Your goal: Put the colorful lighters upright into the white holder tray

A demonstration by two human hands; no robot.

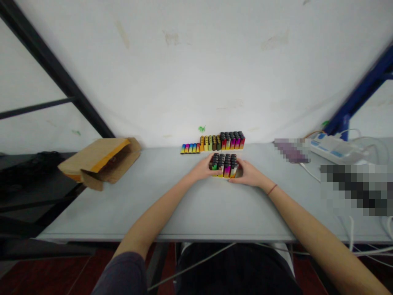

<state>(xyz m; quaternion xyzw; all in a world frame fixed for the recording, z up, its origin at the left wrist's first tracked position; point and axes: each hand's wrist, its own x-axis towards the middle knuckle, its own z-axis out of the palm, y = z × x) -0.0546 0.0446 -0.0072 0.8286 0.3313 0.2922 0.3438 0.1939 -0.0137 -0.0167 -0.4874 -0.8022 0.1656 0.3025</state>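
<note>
A block of upright lighters (227, 166) with black tops and bright multicoloured bodies stands in a pale tray on the table. My left hand (206, 168) curls round its left side, fingers along the front. From the right, my right hand (247, 173) grips the same block between thumb and fingers. Just behind it, against the wall, is a second block of red, pink and purple lighters (232, 140). Yellow and dark lighters (210, 143) adjoin that block on its left. Farther left is a short row of rainbow-coloured lighters (190, 148).
An opened cardboard box (101, 157) lies on the left of the grey table (172, 209). At the right are a white power strip (337, 148) with cables, a purplish blurred item (291, 150) and a dark blurred item (359, 188). The white wall (196, 73) bounds the back.
</note>
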